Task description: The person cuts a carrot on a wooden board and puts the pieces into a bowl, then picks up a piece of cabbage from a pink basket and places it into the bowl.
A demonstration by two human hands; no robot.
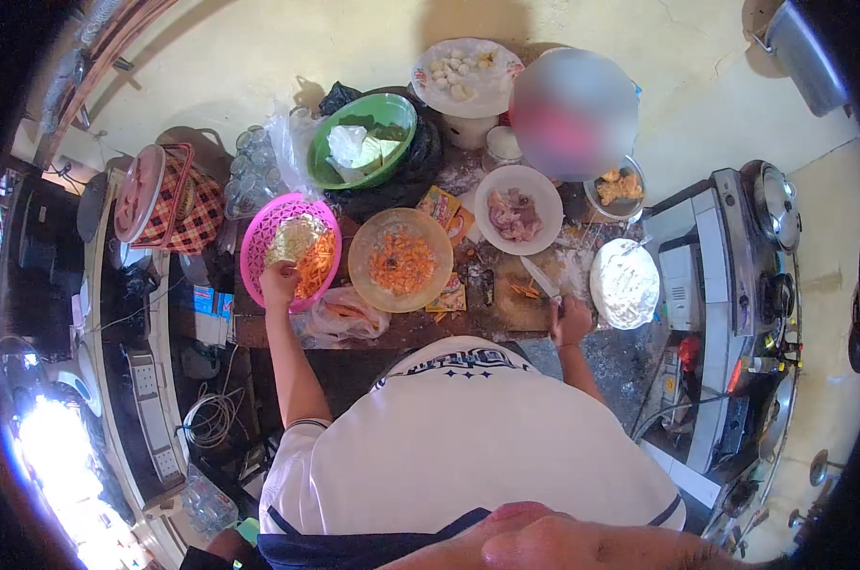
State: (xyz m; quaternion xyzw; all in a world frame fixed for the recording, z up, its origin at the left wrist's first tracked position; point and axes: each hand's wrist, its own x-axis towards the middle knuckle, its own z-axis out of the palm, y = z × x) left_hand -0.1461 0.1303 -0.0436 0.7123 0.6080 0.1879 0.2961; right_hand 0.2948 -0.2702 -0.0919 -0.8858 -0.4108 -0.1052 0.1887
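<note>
A pink basket (250, 249) holds pale shredded vegetable (297, 235) and orange carrot strips (318, 268). My left hand (280, 283) reaches over its near left rim, fingers drawn together at the shreds; what they pinch is too small to make out. On the right, my right hand (571, 321) is wrapped round the handle of a knife (541, 277), the blade pointing away and to the left. Beneath the blade lies a wooden cutting board (516, 306) with a few carrot pieces (525, 289). Between my hands stands a yellowish bowl (356, 269) of chopped orange pieces (401, 263).
Behind are a green basin (406, 119) with a white bag, a bowl (487, 233) of raw meat (516, 215) and a plate (425, 81) of pale balls. A foil-covered round (626, 283) sits right of the knife. A plastic bag (349, 315) lies at the front edge.
</note>
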